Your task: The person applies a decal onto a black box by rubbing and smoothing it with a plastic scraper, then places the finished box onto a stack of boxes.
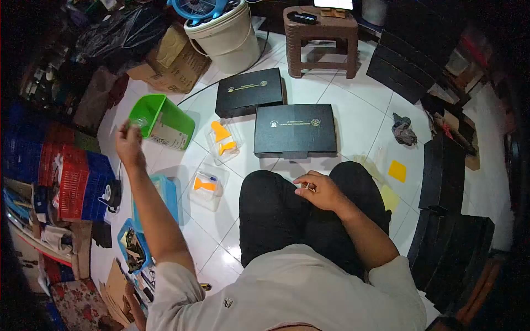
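Note:
My left hand is stretched out to the left, its slightly blurred fingers drawn together at the near rim of a green plastic bin. A piece of clear plastic shows right by the fingertips, inside the bin's opening; whether the fingers grip it is unclear. Over my lap, my right hand is closed around a small pale thing, mostly hidden by the fingers. In front of my knees lie two black boxes, a nearer one and a farther one, both with lids down and small printed emblems.
Clear packs with orange scrapers lie on the tiled floor left of my knees. A blue container is beside my left arm. Ahead stand a white bucket and a brown stool. Black boxes line the right side.

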### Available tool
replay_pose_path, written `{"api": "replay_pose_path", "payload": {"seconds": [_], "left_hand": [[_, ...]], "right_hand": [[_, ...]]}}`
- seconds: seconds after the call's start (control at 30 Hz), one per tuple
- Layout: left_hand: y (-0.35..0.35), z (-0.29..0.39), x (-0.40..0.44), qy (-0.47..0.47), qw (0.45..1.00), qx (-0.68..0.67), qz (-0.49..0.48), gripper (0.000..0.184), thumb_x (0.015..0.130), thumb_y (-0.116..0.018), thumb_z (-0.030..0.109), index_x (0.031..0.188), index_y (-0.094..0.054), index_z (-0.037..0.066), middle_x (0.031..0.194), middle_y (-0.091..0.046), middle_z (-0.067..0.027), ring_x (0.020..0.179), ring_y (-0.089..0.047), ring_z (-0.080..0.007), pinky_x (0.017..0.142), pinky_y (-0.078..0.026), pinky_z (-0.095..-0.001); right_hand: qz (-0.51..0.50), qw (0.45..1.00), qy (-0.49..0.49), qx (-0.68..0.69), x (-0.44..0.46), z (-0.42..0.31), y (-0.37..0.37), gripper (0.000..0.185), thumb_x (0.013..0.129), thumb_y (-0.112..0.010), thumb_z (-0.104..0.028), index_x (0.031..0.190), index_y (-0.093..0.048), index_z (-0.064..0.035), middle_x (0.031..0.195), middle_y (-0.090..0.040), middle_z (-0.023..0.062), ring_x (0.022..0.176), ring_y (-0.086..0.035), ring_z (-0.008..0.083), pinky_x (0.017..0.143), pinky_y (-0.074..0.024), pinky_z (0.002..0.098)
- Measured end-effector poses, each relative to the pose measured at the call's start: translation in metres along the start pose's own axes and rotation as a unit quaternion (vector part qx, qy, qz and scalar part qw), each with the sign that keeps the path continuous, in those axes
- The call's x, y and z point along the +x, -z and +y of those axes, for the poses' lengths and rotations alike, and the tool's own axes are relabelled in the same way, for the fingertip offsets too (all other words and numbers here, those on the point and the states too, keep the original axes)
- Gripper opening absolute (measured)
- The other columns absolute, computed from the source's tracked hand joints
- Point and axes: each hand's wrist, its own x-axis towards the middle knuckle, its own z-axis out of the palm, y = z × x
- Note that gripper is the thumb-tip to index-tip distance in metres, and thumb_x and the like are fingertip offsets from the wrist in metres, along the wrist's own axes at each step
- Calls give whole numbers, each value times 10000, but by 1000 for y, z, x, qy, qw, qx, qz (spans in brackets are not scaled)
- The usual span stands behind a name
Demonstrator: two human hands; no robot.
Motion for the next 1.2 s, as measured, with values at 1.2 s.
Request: {"api": "replay_pose_path", "payload": {"seconds": [1.2], "left_hand": [[-221, -175, -211, 317, 869, 66, -374, 799, 794, -890, 339, 1357, -530, -100, 1193, -692, -184, 1013, -686, -257, 878, -554, -358]], "right_hand": [[221, 786, -458, -350, -144, 126, 145, 792, 708, -875, -525, 1331, -637, -96, 1371, -536, 221, 1244, -539, 392, 1051, -469, 476]]}}
